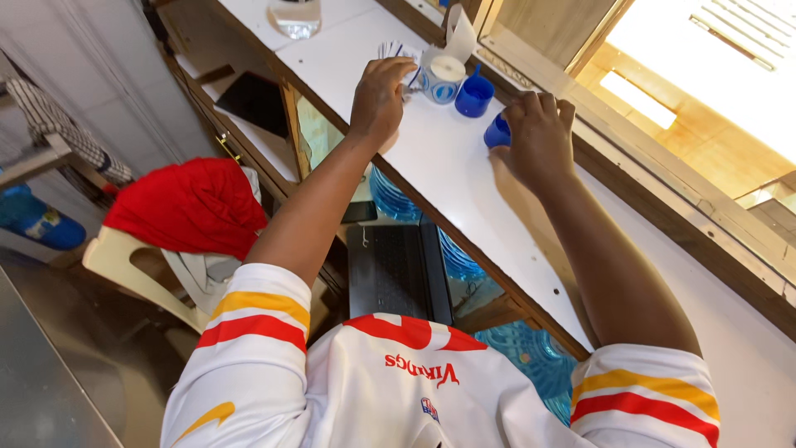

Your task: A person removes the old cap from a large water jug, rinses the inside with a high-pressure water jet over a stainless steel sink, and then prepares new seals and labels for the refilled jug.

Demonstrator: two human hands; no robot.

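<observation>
Blue plastic cap (497, 131) sits pinched in the right hand (539, 137) at upper centre of the frame, on the white surface (464, 191). Just left stands a second blue cap (474, 95), beside the sticker roll (442, 79) under the left hand's (380, 99) curled fingers.

Blue caps (474, 95), white counter (464, 178), red cloth (191, 207).

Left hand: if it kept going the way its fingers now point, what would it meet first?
Probably the white roll of tape or labels, just beyond the left hand; its fingertips already look close to it or the thin sheets beside it. Depth is unclear.
</observation>
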